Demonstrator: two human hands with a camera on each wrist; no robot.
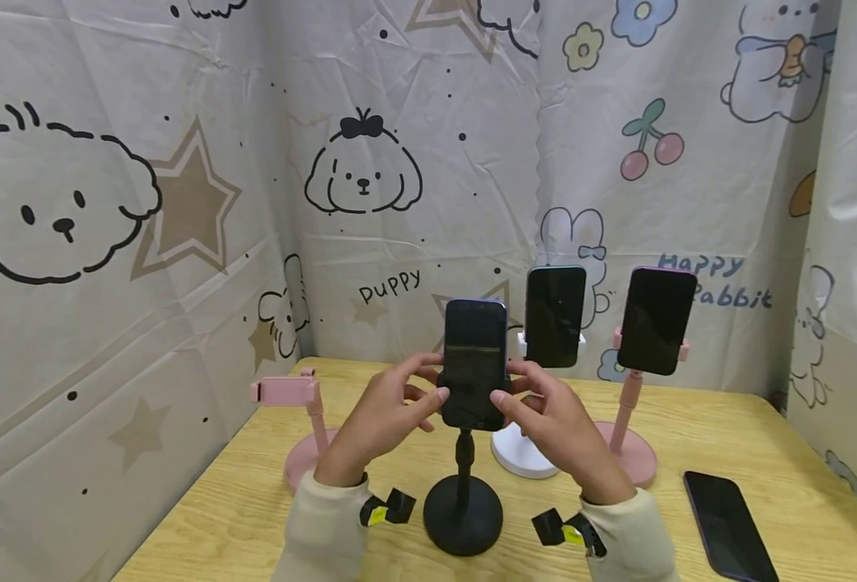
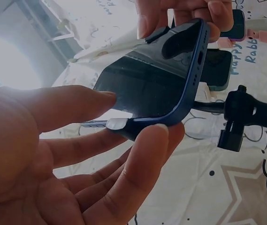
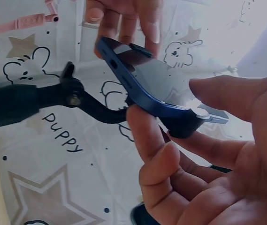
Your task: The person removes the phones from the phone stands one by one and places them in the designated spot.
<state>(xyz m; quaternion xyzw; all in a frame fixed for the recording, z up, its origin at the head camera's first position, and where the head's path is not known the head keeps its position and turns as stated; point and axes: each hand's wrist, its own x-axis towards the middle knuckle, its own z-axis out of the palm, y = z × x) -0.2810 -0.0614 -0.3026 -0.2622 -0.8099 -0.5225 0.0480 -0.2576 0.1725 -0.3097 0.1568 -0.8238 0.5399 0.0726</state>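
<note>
A blue-edged smartphone (image 1: 474, 364) with a dark screen stands upright in the clamp of a black phone stand (image 1: 463, 515). My left hand (image 1: 394, 412) holds its left side, thumb at the screen's edge and other fingers beside and behind the clamp. On the opposite side my right hand (image 1: 555, 416) holds the phone in much the same way. The left wrist view shows the phone's blue bottom edge (image 2: 189, 89) and a clamp pad against its side. In the right wrist view, the black clamp arm (image 3: 182, 123) sits at the phone's side between the thumb and fingers.
Behind my right hand, a white stand (image 1: 523, 453) and a pink stand (image 1: 635, 461) each carry a phone. A pink stand (image 1: 288, 392) without a phone is at left. Another phone (image 1: 728, 525) lies on the wooden table (image 1: 203, 517) at right. Printed curtains (image 1: 370, 267) surround the table.
</note>
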